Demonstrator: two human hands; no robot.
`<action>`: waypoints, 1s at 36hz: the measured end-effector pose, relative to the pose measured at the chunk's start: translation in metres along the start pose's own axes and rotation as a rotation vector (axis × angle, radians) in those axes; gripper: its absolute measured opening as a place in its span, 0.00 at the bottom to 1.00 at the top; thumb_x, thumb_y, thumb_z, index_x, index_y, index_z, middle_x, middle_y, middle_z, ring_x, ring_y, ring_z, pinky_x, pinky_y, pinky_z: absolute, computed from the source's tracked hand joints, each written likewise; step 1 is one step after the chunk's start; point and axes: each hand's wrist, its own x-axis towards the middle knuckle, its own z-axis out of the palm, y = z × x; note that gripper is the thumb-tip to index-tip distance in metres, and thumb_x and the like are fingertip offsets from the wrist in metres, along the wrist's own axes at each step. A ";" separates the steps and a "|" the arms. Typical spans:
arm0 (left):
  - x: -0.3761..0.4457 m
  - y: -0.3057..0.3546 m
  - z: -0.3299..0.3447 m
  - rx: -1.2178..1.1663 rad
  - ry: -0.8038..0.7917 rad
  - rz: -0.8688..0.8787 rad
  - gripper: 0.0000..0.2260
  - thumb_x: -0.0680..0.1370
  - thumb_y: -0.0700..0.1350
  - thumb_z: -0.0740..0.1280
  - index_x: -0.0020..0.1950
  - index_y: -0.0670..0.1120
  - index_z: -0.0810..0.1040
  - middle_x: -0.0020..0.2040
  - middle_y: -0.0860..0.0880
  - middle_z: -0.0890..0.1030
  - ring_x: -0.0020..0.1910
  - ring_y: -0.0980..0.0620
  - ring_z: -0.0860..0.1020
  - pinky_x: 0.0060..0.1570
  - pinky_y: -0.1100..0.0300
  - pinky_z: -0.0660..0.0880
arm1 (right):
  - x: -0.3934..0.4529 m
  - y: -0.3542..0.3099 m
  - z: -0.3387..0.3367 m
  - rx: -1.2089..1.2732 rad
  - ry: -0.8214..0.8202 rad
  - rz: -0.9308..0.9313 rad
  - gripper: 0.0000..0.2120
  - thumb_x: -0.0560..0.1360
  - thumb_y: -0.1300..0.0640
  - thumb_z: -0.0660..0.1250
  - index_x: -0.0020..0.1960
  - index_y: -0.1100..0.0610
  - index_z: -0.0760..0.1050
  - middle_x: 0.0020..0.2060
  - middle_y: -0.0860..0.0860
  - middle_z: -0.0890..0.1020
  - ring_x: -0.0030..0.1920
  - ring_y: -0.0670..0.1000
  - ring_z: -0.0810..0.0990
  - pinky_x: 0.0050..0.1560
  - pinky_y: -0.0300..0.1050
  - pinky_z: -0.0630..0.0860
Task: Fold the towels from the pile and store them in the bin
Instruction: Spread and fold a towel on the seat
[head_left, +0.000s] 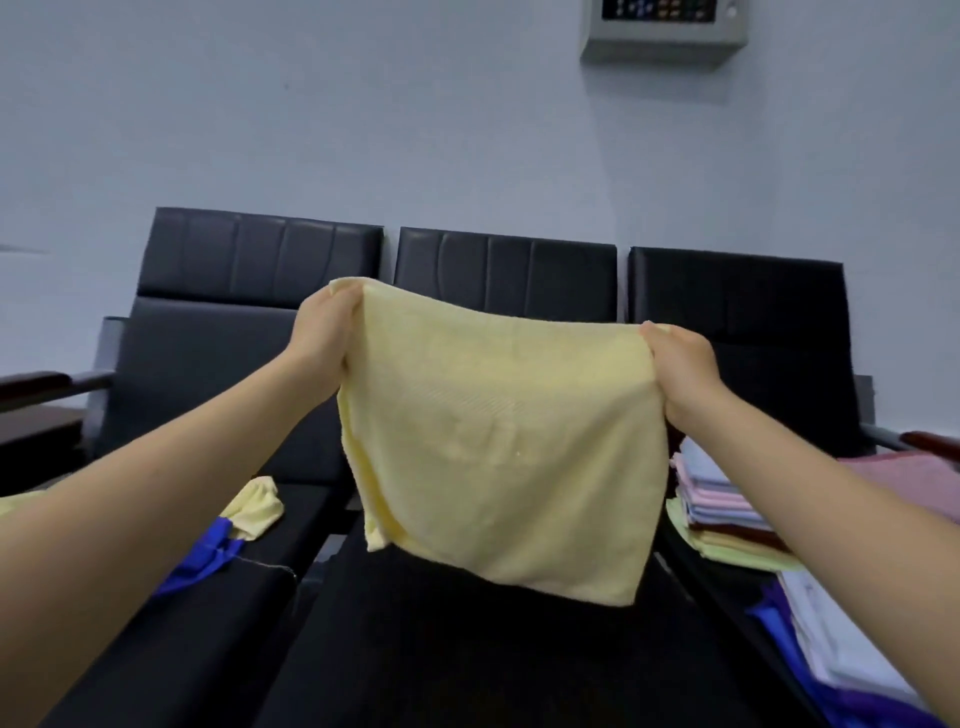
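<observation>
HOLD: your left hand (324, 332) and right hand (680, 366) each pinch a top corner of the yellow towel (498, 447) | POSITION: hanging above middle seat (467, 649) | REASON: gravity flattens it for folding

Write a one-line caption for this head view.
Both hands, left hand and right hand, hold a yellow towel spread above black seats.
</observation>
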 end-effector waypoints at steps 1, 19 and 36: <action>0.001 0.004 -0.002 -0.031 0.002 -0.031 0.07 0.81 0.46 0.60 0.47 0.54 0.76 0.47 0.54 0.76 0.46 0.56 0.74 0.43 0.61 0.71 | -0.001 -0.005 -0.001 0.058 -0.017 0.044 0.15 0.80 0.57 0.62 0.56 0.70 0.76 0.39 0.53 0.75 0.40 0.52 0.72 0.37 0.43 0.68; 0.022 -0.067 -0.017 0.534 -0.214 -0.062 0.06 0.81 0.44 0.62 0.53 0.45 0.76 0.46 0.48 0.77 0.49 0.48 0.76 0.52 0.53 0.73 | 0.024 0.069 0.006 -0.479 -0.239 0.029 0.08 0.82 0.61 0.54 0.48 0.57 0.71 0.45 0.58 0.72 0.46 0.53 0.68 0.46 0.41 0.63; 0.038 -0.241 0.019 0.663 -0.084 -0.367 0.08 0.75 0.33 0.65 0.45 0.46 0.77 0.39 0.44 0.83 0.43 0.45 0.84 0.51 0.48 0.81 | 0.033 0.208 0.040 -0.174 -0.060 0.559 0.06 0.76 0.68 0.68 0.52 0.61 0.78 0.40 0.51 0.78 0.40 0.51 0.83 0.56 0.49 0.80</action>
